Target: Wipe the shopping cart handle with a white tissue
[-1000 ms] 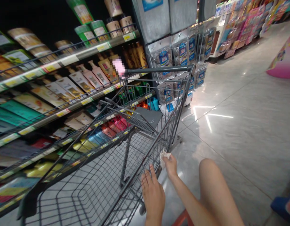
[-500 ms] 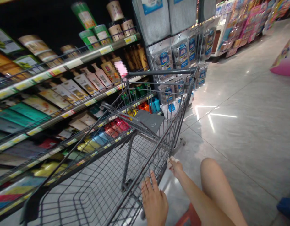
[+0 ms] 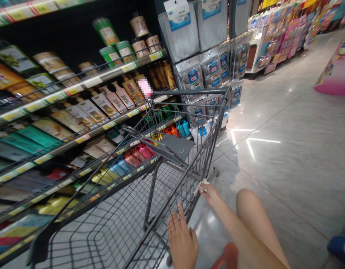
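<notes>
A grey wire shopping cart (image 3: 91, 220) fills the middle and lower left of the view, with a flat grey child-seat panel (image 3: 176, 147) inside it. My left hand (image 3: 182, 237) lies with its fingers stretched out against the cart's near side. Farther along that side, my right hand (image 3: 208, 191) is closed round a crumpled whitish cloth (image 3: 200, 185), which touches the lower side wires of the cart. Parts of the cloth are hidden in my fingers.
Shelves of bottles and jars (image 3: 89, 108) run along the left behind the cart. Packs of scouring pads (image 3: 193, 78) hang beyond the handle. My bent knee (image 3: 248, 203) is at right, above a red plastic piece (image 3: 228, 256). A pink display (image 3: 333, 71) stands on the tiled floor.
My right hand has moved slightly up and left with the cloth against the cart's side. The left hand has stayed nearly in place. The view has tilted up a little.
</notes>
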{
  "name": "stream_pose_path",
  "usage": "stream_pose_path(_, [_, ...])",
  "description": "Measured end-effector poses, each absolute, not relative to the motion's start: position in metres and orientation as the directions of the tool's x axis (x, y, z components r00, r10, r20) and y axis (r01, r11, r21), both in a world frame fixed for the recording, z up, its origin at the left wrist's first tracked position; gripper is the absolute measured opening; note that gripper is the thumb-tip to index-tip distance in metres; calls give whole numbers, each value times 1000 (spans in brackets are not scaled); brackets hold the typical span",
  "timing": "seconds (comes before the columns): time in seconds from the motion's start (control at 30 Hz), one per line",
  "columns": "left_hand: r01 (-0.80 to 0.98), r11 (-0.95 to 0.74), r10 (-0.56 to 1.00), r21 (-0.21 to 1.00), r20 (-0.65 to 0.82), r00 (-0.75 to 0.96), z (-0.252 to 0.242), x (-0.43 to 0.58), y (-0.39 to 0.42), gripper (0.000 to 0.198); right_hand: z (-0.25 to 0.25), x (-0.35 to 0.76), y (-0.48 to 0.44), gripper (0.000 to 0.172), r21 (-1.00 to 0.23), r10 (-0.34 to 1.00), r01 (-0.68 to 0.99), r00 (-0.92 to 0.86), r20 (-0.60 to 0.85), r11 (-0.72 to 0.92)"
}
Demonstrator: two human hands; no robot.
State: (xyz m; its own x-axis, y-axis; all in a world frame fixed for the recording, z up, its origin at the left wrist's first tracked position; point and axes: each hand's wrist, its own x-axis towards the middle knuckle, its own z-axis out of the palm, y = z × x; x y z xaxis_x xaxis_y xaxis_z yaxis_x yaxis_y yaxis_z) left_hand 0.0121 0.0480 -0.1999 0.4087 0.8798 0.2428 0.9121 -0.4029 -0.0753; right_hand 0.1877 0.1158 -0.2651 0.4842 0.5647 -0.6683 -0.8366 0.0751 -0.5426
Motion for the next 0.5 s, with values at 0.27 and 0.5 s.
stream_pose_path(0.27, [912,-406,879,-58,248,407,-193,12,45,73,-200,231,129,18,-676,564,-705,654,-504,215])
stream_pose_path(0.5, [902,-422,857,-87,288,428,-191,12,46,75,-141,245,133,25,-817,519,-477,811,-269,323])
